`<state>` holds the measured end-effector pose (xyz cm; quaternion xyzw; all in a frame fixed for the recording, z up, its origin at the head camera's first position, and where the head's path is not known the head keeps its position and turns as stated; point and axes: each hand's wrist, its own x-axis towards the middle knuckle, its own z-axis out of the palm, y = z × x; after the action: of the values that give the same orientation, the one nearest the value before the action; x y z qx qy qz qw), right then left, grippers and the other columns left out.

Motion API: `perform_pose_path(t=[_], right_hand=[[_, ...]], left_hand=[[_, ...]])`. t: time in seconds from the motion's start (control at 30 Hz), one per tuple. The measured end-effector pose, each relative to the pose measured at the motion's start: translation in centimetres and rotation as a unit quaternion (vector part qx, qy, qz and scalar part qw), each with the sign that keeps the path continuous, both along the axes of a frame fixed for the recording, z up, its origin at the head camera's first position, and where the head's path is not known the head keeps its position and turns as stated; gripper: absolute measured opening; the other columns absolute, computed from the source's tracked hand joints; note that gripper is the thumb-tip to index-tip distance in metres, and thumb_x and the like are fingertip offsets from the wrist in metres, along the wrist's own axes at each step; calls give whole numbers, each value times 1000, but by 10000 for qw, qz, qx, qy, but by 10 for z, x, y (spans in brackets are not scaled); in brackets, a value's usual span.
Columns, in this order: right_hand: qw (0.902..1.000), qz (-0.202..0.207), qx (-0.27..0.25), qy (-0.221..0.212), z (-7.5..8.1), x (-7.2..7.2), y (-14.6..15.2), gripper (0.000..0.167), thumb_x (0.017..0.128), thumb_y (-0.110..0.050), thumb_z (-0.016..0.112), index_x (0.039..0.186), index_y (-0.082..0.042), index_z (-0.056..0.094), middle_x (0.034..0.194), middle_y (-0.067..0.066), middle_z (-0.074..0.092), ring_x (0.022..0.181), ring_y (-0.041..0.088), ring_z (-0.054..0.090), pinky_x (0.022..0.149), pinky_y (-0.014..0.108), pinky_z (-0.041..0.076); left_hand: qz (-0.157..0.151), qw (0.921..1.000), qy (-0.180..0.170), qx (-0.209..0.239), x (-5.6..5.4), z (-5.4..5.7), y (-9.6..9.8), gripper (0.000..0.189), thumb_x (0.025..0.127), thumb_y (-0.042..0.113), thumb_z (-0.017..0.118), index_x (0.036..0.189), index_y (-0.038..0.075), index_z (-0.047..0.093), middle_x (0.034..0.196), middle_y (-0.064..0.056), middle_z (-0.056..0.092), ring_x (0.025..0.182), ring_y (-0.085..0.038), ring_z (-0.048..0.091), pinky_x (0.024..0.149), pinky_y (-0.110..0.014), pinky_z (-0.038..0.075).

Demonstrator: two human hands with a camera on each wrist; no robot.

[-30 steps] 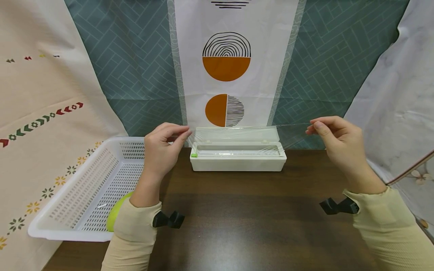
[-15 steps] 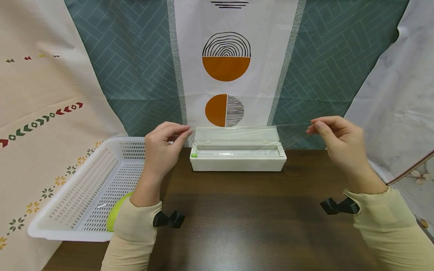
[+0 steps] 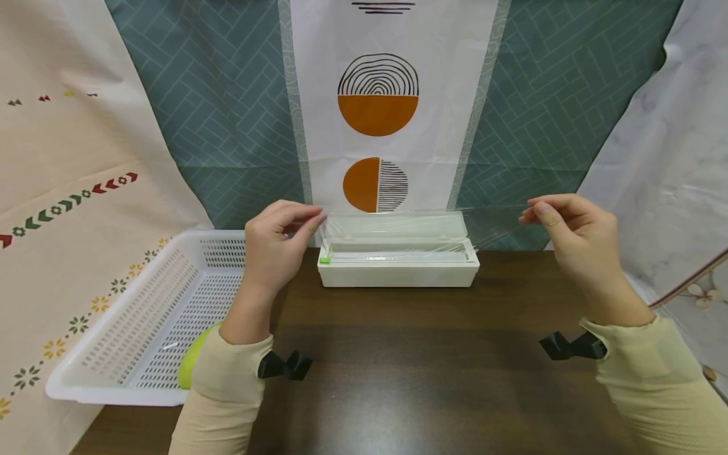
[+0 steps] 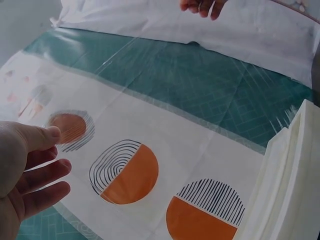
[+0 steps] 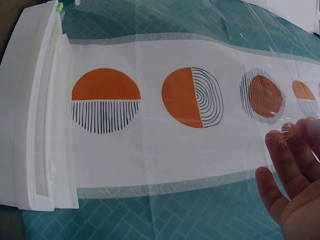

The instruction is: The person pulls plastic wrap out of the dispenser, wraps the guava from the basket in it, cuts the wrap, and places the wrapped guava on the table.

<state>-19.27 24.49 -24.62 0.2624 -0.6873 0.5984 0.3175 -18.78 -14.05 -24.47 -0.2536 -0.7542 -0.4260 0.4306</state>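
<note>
A sheet of clear plastic wrap (image 3: pixel 398 221) stretches between both hands above a long white wrap dispenser box (image 3: pixel 398 275). The box's lid (image 3: pixel 398 225) stands raised at the back, and a small green slider (image 3: pixel 325 260) sits at its front left. My left hand (image 3: pixel 279 249) pinches one corner of the wrap between thumb and forefinger, just left of the box. Out to the right, my right hand (image 3: pixel 582 249) pinches the opposite corner. In the right wrist view, a bit of wrap bunches at the fingertips (image 5: pixel 286 131) of that hand.
A white perforated basket (image 3: pixel 122 395) stands on the left, partly behind the left arm, with a yellow-green rounded thing (image 3: pixel 192 357) inside. The brown table (image 3: pixel 409 366) lies in front of the box. Fabric hangings (image 3: pixel 227 114) surround the table at the back and sides.
My right hand has shifted slightly to the right and my left hand slightly up and right. The wrap stays stretched between them; the box has not moved.
</note>
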Motion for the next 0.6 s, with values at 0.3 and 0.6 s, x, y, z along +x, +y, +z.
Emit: perform_pose_path(t=[0.3, 0.6], right_hand=[[9985, -355, 426, -21, -5, 8, 2, 13, 87, 10, 57, 96, 9, 67, 80, -9, 71, 75, 2, 67, 75, 11, 47], [9997, 154, 193, -40, -14, 19, 5, 21, 85, 16, 55, 103, 11, 66, 82, -5, 72, 77, 4, 68, 75, 11, 48]], left_hand=[[-112, 9998, -172, -54, 8, -5, -4, 17, 74, 1, 77, 91, -2, 74, 82, -12, 70, 72, -14, 63, 71, -14, 51], [-524, 9962, -684, 84, 19, -14, -6, 10, 75, 0, 76, 84, 1, 73, 77, -8, 67, 65, -1, 55, 63, -12, 47]])
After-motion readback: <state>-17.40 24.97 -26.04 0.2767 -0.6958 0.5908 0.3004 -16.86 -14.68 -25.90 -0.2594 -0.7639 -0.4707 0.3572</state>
